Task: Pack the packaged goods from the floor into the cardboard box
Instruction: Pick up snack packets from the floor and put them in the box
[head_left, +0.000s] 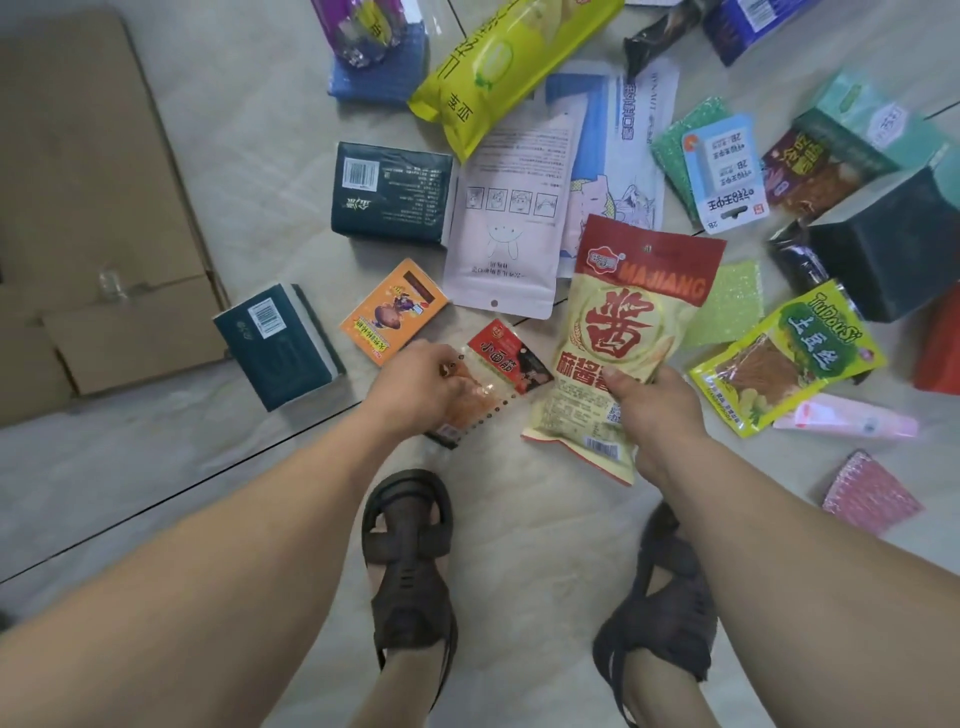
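My right hand (654, 415) grips the lower part of a yellow and red MAJIANG snack bag (631, 332), lifted off the floor. My left hand (421, 387) pinches a small red and clear snack packet (506, 371) that lies on the tiles. The cardboard box (93, 218) lies at the far left with its flaps spread. Around my hands lie an orange packet (392, 312), two dark green tissue packs (280, 345) (392, 193), a white mask pouch (511, 228) and a yellow-green potato snack bag (789, 356).
More packages cover the floor ahead and to the right: a long yellow bag (498, 67), blue and green sponges, a dark bag (883, 244), a pink tube (852, 418), a pink scrubber (870, 493). My sandalled feet (410, 566) stand below my hands on the tiles.
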